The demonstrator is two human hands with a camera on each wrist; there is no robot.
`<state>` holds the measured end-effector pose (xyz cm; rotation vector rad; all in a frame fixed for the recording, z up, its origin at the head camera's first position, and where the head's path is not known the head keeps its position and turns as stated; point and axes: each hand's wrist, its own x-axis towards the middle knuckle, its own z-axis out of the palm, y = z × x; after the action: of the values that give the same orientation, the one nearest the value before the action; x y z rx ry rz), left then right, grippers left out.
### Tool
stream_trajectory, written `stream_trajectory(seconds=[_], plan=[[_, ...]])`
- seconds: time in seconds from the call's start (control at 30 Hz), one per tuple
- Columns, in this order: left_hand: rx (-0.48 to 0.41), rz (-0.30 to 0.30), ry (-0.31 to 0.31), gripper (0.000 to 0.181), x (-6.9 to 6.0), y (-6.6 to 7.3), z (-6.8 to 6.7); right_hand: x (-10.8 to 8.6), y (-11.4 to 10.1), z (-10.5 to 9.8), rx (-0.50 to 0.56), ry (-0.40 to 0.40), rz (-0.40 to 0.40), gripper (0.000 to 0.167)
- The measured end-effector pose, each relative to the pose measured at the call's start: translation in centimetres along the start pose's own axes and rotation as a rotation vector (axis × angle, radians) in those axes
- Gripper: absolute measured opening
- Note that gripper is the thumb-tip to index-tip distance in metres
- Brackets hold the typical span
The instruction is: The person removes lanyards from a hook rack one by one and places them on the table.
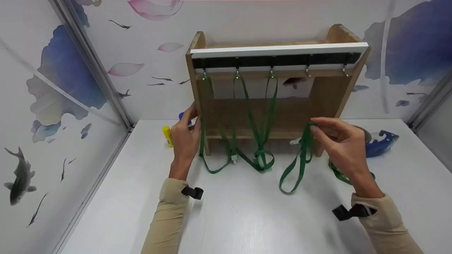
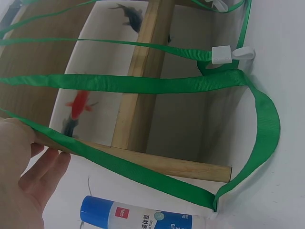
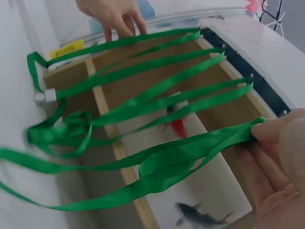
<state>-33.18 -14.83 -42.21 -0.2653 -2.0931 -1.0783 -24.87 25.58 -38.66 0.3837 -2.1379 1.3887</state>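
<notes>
A wooden rack [image 1: 257, 116] stands upright with a row of metal hooks under its white front rail. Green lanyards [image 1: 271, 102] hang from the three left hooks, their lower loops reaching the tabletop. My left hand [image 1: 186, 139] holds the edge of the rack's left side panel, fingers on the outside. In front of the rack's right part, my right hand [image 1: 342, 144] pinches another green lanyard [image 1: 303, 158] by its upper end, between thumb and fingers. In the right wrist view, that folded lanyard [image 3: 176, 164] stretches from the fingertips towards the table.
Beside the rack's left panel are a yellow tube [image 1: 167, 136] and a blue-capped bottle of liquid glue [image 2: 138, 214]. A blue tape dispenser [image 1: 381, 144] stands at the right. One more green lanyard [image 1: 340, 175] lies below my right hand, partly hidden.
</notes>
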Motion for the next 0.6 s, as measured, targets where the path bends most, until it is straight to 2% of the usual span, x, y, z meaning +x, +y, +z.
stream_trajectory(seconds=[0.1,0.3,0.47,0.6], plan=[[0.001,-0.006,0.000,0.050,0.0,0.1,0.1,-0.3,1.3,-0.6,-0.105,-0.061,-0.009,0.027],[0.005,-0.005,0.008,0.051,-0.1,0.1,0.1,-1.1,3.4,-0.8,-0.299,-0.202,-0.085,0.028],[-0.019,0.011,0.001,0.051,-0.1,0.0,0.1,-2.2,4.4,-0.5,-0.349,-0.288,-0.152,0.033],[-0.020,0.018,0.004,0.051,-0.1,-0.1,0.0,-3.4,4.9,0.2,-0.352,-0.430,-0.188,0.036]])
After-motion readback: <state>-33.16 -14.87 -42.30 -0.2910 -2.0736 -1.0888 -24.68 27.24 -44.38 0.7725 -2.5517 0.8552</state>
